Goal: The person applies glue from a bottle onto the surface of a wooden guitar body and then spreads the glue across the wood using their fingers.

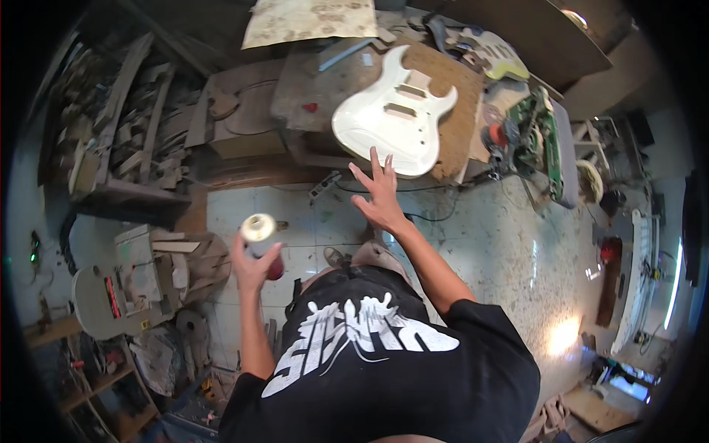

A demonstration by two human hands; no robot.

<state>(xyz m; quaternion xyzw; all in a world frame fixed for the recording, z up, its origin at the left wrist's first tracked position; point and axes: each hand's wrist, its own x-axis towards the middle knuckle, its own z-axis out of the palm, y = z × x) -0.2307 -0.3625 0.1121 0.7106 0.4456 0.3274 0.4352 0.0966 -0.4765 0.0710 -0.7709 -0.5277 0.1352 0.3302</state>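
My left hand [252, 266] holds a bottle or can [259, 230] with a pale round top, out over the floor left of my body. My right hand [379, 196] has its fingers spread and holds nothing; its fingertips are at the near edge of a white electric guitar body [360, 119], though I cannot tell if they touch it. The guitar body lies on a brown board [462, 122] on the workbench, its two horns pointing away from me. Two rectangular pickup cavities and several small holes show in its face. A small red object [311, 107] lies on the bench to its left.
A green-framed machine [554, 149] stands at the bench's right, beside an orange and black tool [498, 134]. Another guitar body [498, 55] lies behind. Wood offcuts fill a rack [133, 194] at left. A power strip [325, 185] and black cable lie by the bench.
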